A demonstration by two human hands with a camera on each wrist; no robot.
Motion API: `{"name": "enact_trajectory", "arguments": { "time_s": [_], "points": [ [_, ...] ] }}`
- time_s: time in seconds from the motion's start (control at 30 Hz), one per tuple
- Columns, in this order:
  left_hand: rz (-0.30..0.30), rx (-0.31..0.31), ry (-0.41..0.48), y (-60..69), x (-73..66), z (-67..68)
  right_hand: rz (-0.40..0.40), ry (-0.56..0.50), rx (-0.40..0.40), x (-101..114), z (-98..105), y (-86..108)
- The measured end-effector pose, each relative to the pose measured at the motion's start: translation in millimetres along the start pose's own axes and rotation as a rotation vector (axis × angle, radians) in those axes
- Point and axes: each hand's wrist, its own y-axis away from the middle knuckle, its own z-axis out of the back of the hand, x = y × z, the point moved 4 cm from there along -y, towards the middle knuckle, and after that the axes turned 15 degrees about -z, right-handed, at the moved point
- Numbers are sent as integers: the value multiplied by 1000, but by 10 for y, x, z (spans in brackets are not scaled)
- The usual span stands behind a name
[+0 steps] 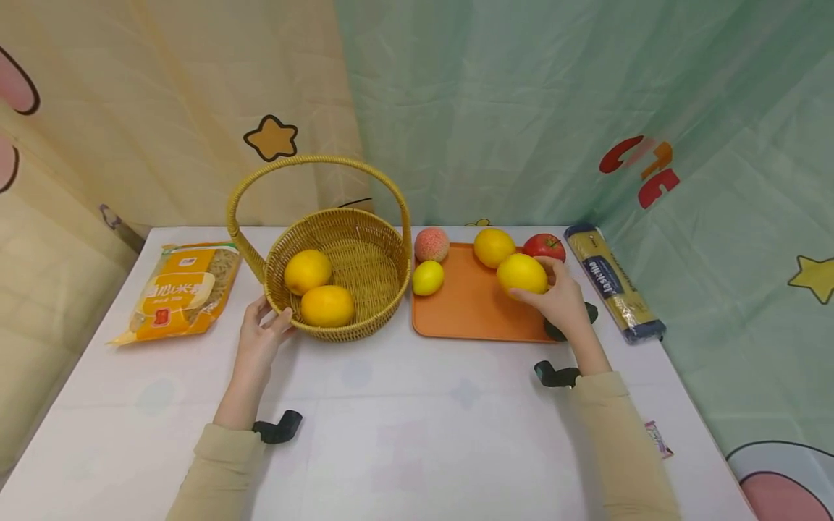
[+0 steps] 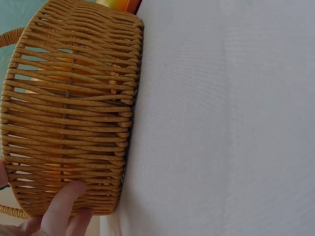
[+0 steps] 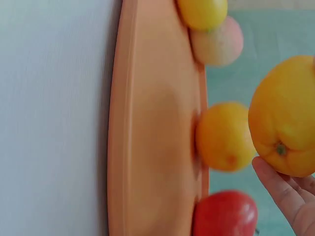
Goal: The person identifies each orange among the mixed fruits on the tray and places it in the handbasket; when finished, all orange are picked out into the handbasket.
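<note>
A wicker basket [image 1: 352,336] with a tall arched handle stands left of centre, two oranges [image 1: 327,306] lying in its left part. My left hand [image 1: 262,334] grips the basket's near-left rim; in the left wrist view its fingers [image 2: 64,204] lie against the woven outer wall. Above the orange tray [image 1: 456,318], my right hand [image 1: 563,297] holds a yellow-orange orange [image 3: 285,115] between thumb and fingers. Another orange [image 1: 493,247] sits at the tray's back edge, beside a red tomato-like fruit [image 1: 544,247]. A peach [image 1: 431,244] and a lemon [image 1: 428,278] occupy the tray's left side.
Partly hidden under my right wrist, a dark green item [image 1: 591,312] lies at the tray's right. A pasta packet [image 1: 612,278] is farther right, a small wrapped snack [image 1: 659,440] nearer. An orange-and-yellow food bag [image 1: 185,289] lies left of the basket. Curtains [image 1: 495,108] hang behind the table.
</note>
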Motion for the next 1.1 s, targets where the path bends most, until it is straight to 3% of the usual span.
{"name": "enact_trajectory", "arguments": {
  "time_s": [0.17,0.67,0.87,1.1],
  "points": [
    [2,-3,2,0,12,-7,10,-138,76,180,-196,105],
    [-1,2,17,0,0,3,137,-370,268,880,-940,340],
    [-7,9,13,0,-6,-4,199,-322,327,1240,-1264,367],
    [-11,12,31,12,-4,-9,268,-175,304,1514,-1586,302]
  ]
}}
